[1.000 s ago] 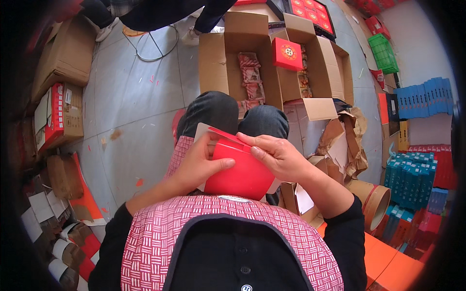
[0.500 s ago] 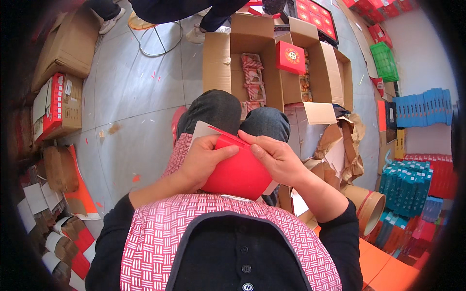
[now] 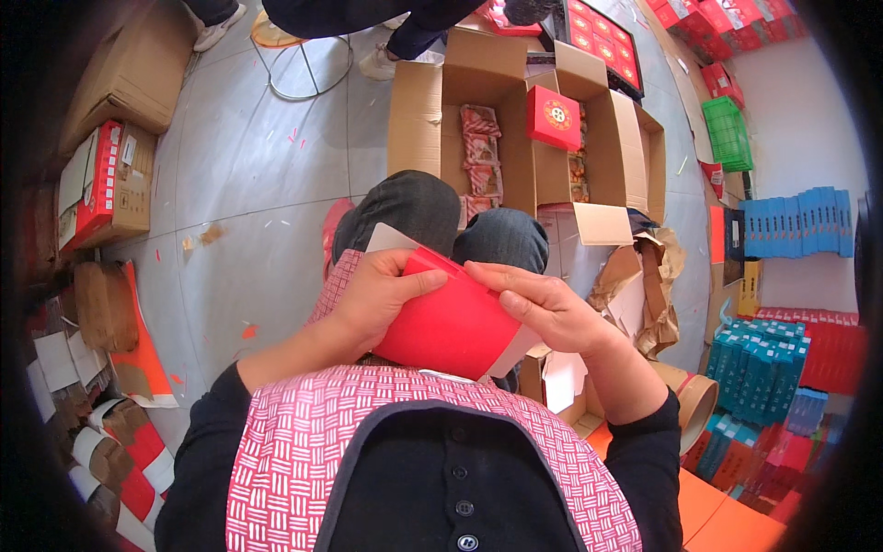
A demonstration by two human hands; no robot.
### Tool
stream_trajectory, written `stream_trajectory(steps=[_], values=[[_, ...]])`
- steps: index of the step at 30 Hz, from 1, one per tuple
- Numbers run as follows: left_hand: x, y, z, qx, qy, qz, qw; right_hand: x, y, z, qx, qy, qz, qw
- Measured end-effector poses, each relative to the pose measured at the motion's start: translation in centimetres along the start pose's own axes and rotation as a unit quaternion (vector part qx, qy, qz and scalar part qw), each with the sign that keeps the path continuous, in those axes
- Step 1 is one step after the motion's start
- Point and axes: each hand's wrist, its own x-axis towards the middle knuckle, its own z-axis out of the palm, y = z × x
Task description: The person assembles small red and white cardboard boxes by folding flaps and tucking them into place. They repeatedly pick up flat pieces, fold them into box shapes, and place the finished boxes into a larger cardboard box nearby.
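"Both hands were on the same thing, weren't they? How did the left hand (image 3: 384, 290) sit?"

"It gripped the red card piece (image 3: 451, 327) near its far left corner, thumb laid over the red face, the other fingers curled behind and mostly hidden."

"And the right hand (image 3: 547, 308)?"

"Partly closed, at the far right edge. Its forefinger stretched along that edge and its thumb bent onto the face, holding the card. How firmly, I couldn't tell."

"Where exactly was the piece?"

"Between the two hands, just beyond the patterned apron (image 3: 276, 460) and on the near side of the knees (image 3: 405, 207). It bowed slightly, with a pale flap (image 3: 389, 239) sticking out at the far left and another pale edge at the near right."

"What stood farther off?"

"Open cardboard cartons (image 3: 414, 120), past the knees, with a square red box (image 3: 554, 118) bearing a round emblem on top. Far left of those was a stool (image 3: 276, 33) with thin metal legs."
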Motion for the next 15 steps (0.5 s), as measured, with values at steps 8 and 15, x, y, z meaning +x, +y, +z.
stream_trajectory(steps=[8,15], values=[[-0.41,0.62,0.28,0.049,0.006,0.005,0.999,-0.21,0.17,-0.62,0.126,-0.068,0.033,0.989],[-0.32,0.55,0.04,0.033,-0.009,0.016,0.999,-0.24,0.04,-0.01,0.070,-0.073,0.005,0.995]])
